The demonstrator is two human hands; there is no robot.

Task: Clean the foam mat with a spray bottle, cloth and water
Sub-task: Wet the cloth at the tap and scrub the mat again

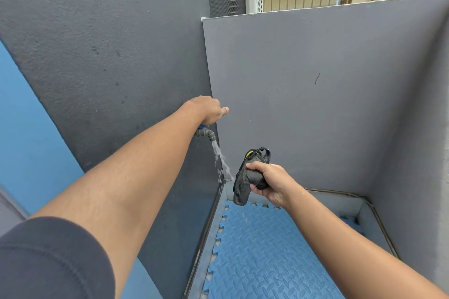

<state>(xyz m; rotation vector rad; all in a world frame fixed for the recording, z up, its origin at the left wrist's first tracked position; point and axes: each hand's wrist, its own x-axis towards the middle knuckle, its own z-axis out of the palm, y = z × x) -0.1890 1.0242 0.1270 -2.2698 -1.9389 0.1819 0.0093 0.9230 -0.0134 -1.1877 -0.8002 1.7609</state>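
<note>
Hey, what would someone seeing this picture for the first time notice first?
Water pours from the tap on the dark grey wall at centre, the left hand gripping its handle. Just right of the stream, the right hand holds a dark cloth. Below, the blue foam mat lies in the corner.

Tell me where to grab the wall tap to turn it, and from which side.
Grip the blue handle on top of the tap, from above, as the left hand does now. It sits over the grey body; the spout below angles down with water running out, and offers nothing to turn.
</note>
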